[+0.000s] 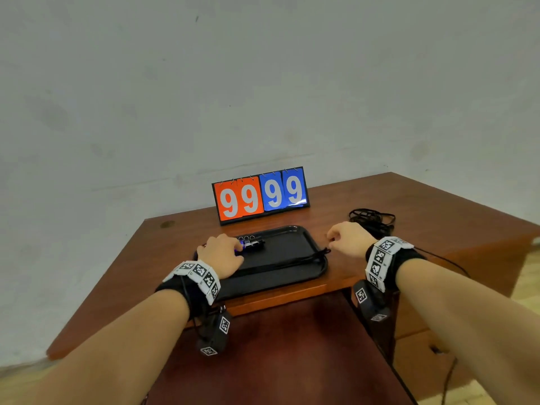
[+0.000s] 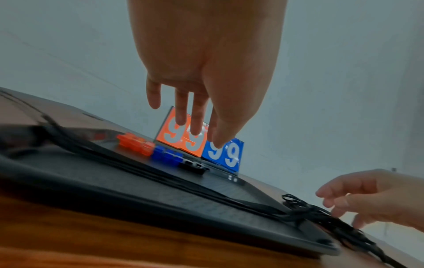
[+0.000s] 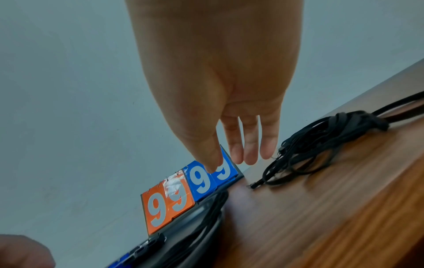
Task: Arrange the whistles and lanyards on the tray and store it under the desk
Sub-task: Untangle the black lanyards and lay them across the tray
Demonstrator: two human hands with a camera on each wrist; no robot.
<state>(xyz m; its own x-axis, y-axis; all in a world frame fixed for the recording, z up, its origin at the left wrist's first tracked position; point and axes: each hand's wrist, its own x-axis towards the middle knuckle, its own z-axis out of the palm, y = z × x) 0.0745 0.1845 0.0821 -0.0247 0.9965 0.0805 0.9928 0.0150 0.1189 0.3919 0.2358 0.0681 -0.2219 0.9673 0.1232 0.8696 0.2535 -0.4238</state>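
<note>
A black tray (image 1: pixel 280 283) lies on the wooden desk (image 1: pixel 409 206). A row of whistles (image 1: pixel 252 244) stands at its back left: orange whistles (image 2: pixel 135 143), blue whistles (image 2: pixel 167 154) and black whistles (image 2: pixel 192 166). A black lanyard (image 1: pixel 286 263) stretches across the tray, its knotted end (image 2: pixel 302 212) over the right rim. My left hand (image 1: pixel 230 247) hovers just above the whistles, its fingers (image 2: pixel 195 125) straight and holding nothing. My right hand (image 1: pixel 336 238) hangs relaxed and empty to the right of the tray, between the lanyard end and a pile of black lanyards (image 3: pixel 321 143).
An orange and blue flip scoreboard (image 1: pixel 260 195) reading 99 99 stands right behind the tray. The lanyard pile (image 1: pixel 372 220) sits at the desk's back right. A darker wooden surface (image 1: pixel 277 346) lies below the desk's front edge. A grey wall stands behind.
</note>
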